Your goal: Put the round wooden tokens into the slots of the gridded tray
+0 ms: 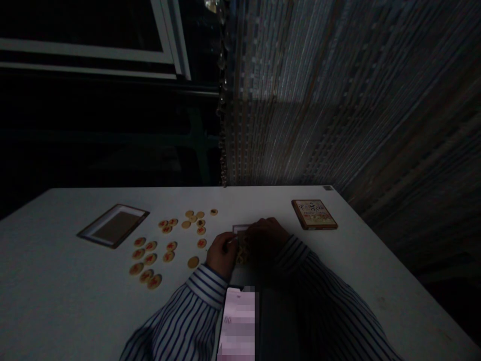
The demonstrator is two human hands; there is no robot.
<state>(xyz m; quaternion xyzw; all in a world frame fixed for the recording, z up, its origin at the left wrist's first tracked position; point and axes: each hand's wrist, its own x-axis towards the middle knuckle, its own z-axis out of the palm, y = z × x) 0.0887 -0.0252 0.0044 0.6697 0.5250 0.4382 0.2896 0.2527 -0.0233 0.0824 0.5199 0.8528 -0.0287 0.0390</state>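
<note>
Latticework marks the small flat piece that sits at the middle of the white surface, a little nearer than halfway across it, with a pale-rimmed part of it showing just beyond the hands. The left hand has its fingers curled narrow onto the piece's left edge, and a thin pale sliver shows between them. The right hand lies over the far right part in deep shadow, knuckles up, and I cannot tell whether its fingers grip or only rest there. Both wrists come in from the near side in striped sleeves, forearms angled inward so the hands almost meet. Just left of the left hand lie the round discs, tan with red marks, scattered in loose clusters, the nearest one just beside the left wrist. Farther left is a shallow dark tray with a pale rim. To the right, well apart from the right hand, a closed printed box lies flat, with bare surface between. A lit phone sits near, between the forearms. The far edge meets a beaded curtain, and the right edge falls away into darkness.
</note>
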